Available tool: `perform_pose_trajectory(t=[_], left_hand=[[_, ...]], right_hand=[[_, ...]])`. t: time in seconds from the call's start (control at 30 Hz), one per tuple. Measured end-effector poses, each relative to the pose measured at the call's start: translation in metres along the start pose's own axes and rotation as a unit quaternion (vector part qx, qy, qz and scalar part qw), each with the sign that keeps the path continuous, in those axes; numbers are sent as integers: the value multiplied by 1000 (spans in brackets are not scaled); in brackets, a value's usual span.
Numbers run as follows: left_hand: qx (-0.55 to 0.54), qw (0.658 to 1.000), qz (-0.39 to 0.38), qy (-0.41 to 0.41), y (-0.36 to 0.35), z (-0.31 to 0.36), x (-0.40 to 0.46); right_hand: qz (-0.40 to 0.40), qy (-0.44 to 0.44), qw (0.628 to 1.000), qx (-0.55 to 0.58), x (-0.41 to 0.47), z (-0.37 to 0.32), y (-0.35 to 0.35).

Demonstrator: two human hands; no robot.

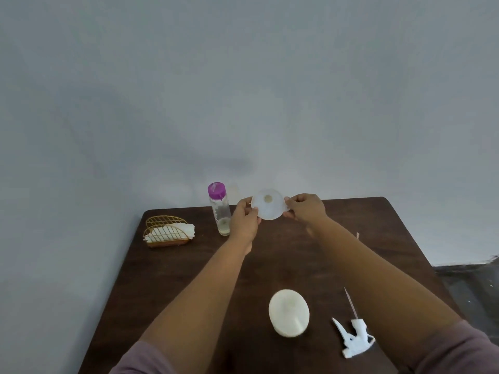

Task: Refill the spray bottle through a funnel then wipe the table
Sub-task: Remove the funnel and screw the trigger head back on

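Funnel: white, held up over the far side of the dark wood table, both hands pinching its rim. Left hand grips the left edge, right hand the right edge at a small tab. Wide mouth faces the camera, spout hole visible dead centre, so its axis runs away from the viewer, roughly level, spout pointing at the wall.

Spray bottle: white, upright near the front of the table, head off, neck open, long axis vertical. No label readable from above.

Trigger sprayer head lies flat just right of it, dip tube pointing toward the far edge.

Clear bottle, purple cap, upright just left of the left hand, a little liquid at the bottom; white print on its side too blurred to read.

Gold wire holder with white cloth, far left.
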State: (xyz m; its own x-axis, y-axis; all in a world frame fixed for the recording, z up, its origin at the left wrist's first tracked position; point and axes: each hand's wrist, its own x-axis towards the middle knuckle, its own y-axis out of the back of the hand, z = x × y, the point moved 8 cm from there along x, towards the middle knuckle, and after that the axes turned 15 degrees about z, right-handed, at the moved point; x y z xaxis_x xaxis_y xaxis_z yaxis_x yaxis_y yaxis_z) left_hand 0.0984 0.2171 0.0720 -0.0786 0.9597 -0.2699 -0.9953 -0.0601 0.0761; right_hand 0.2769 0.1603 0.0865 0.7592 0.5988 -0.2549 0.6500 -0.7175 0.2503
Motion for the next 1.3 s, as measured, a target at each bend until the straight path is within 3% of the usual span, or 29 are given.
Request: perform_pose_trajectory(t=[0.1, 0.2, 0.3, 0.47, 0.83, 1.0, 1.3], left_hand=[[-66, 995, -37, 61, -17, -20, 20], [13, 995, -66, 70, -27, -56, 45], [167, 983, -75, 15, -27, -84, 64], [339, 928, -101, -116, -33, -108, 79], [485, 843, -93, -212, -39, -116, 100], [466, 858, -79, -202, -33, -115, 86], [392, 901, -41, -182, -4, -85, 3]], right_hand=[[24, 0, 1000, -13, 27, 16, -20], [45, -8, 998, -34, 49, 41, -36], [69, -13, 996, -58, 63, 68, -47], [90, 5, 989, -117, 75, 99, -64], [20, 121, 964, -235, 83, 110, -94], [-7, 136, 958, -254, 72, 108, -89], [19, 166, 957, -238, 8, 83, -26]])
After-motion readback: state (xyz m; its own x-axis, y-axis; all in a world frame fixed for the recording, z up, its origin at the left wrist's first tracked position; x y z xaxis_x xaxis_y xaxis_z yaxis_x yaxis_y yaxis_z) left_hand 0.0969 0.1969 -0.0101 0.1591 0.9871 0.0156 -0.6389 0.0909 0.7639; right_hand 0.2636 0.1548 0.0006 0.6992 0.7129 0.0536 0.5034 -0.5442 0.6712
